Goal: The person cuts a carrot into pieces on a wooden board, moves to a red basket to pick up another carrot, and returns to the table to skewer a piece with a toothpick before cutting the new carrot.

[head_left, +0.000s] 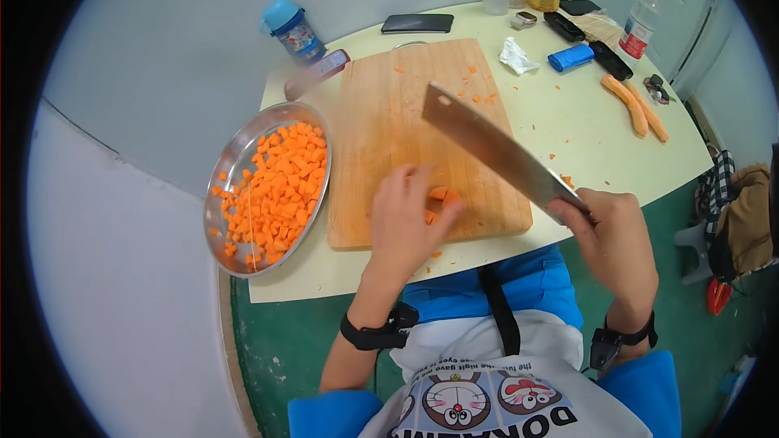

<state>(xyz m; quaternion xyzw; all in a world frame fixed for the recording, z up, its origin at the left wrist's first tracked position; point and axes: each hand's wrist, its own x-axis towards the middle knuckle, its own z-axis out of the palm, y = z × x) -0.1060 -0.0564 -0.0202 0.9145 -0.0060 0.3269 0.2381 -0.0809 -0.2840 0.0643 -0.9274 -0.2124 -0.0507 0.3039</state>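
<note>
A cleaver [495, 148] is raised over the wooden cutting board [398, 118], its blade pointing up and to the left. My right hand [613, 235] is closed round its handle at the board's right front corner. Low on the board lie a few orange carrot pieces [442, 195]. My left hand [408, 215] hovers at or over them with thumb and fingers apart, slightly blurred, partly covering the pieces. To the left, an oval metal tray [213, 223] holds many diced carrot chunks [284, 182].
Two peeled carrots [629, 105] lie at the table's right. Behind the board are a phone [417, 23], a blue-capped flask [294, 31] and crumpled tissue [517, 57]. A blue roll [571, 57] and several bottles [641, 20] stand or lie at the back right.
</note>
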